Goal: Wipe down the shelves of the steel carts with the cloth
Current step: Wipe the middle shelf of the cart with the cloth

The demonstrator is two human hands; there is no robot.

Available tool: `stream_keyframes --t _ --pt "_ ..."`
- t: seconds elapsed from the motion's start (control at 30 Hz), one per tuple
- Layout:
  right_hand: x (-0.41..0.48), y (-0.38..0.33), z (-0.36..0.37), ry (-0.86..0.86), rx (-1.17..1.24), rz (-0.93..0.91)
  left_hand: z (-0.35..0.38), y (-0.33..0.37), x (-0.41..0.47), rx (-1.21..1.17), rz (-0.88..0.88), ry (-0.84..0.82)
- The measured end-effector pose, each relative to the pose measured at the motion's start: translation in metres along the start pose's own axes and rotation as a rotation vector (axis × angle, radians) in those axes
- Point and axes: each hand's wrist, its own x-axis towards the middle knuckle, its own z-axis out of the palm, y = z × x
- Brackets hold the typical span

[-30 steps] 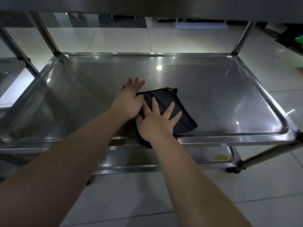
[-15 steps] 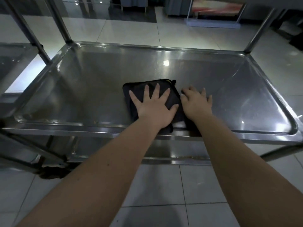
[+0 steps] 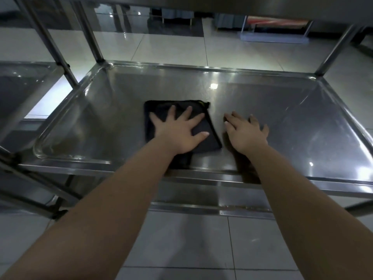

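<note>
I judge I'm midway through this job. My cloth [image 3: 209, 141], dark and folded into a rough square, lies flat on the middle shelf [image 3: 282, 122] of the cart, a little left of the centre of the frame and close to the near rim. The steel gives no clear sign of which parts are wiped. It shines all over, and a brownish patch towards the shelf's lower-left corner could be dirt or only a reflection. The far strip and the right half look like ground the cloth has yet to cover. The lower shelf [image 3: 201, 197], seen under the near rim, and the second cart [image 3: 24, 87] at the left edge of the frame probably need doing too, though I can't tell their condition from here.

My left hand [image 3: 178, 131] lies palm down on the cloth, fingers straight and spread wide, pressing rather than gripping, with the forearm running in from the lower left. My right hand [image 3: 247, 132] rests on the bare steel just right of the cloth, apart from it, holding nothing. Its fingers are loosely extended and point toward the far rim. Both arms reach forward under the top shelf [image 3: 222, 3].
</note>
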Motion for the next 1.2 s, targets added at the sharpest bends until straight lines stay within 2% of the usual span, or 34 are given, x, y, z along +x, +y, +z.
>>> stream_keyframes --t 0.1,0.17,0.3,0.47,0.6,0.7,0.77,0.9,0.97,1.1,1.2 --pt "0.016 0.004 -0.010 0.111 0.172 0.126 -0.001 0.068 0.024 -0.003 0.165 -0.048" --pt "0.028 0.008 -0.015 0.136 0.242 0.160 -0.002 0.092 0.038 -0.019 0.213 -0.078" --pt "0.045 0.015 -0.018 0.091 0.264 0.149 0.000 0.073 0.061 -0.074 0.194 -0.046" --pt "0.040 0.019 0.000 0.012 -0.074 -0.005 -0.003 -0.018 0.078 -0.058 -0.018 -0.016" --pt "0.040 0.020 0.009 0.011 -0.123 -0.006 -0.008 -0.089 0.087 -0.035 -0.217 -0.016" --pt "0.041 0.017 0.011 0.030 -0.146 0.002 -0.007 -0.087 0.094 -0.013 -0.268 -0.020" --pt "0.040 0.014 0.012 0.030 -0.147 0.004 -0.006 -0.053 0.102 -0.011 -0.199 0.001" --pt "0.039 0.015 0.013 0.046 -0.155 0.021 -0.001 0.050 0.114 -0.026 0.073 0.025" --pt "0.039 0.019 0.013 0.068 -0.141 0.038 0.000 0.075 0.120 -0.050 0.128 0.013" --pt "0.040 0.021 0.013 0.084 -0.114 0.029 -0.003 0.047 0.136 -0.085 0.113 0.040" --pt "0.040 0.020 0.014 0.083 -0.100 0.020 -0.008 -0.016 0.140 -0.062 -0.024 0.035"
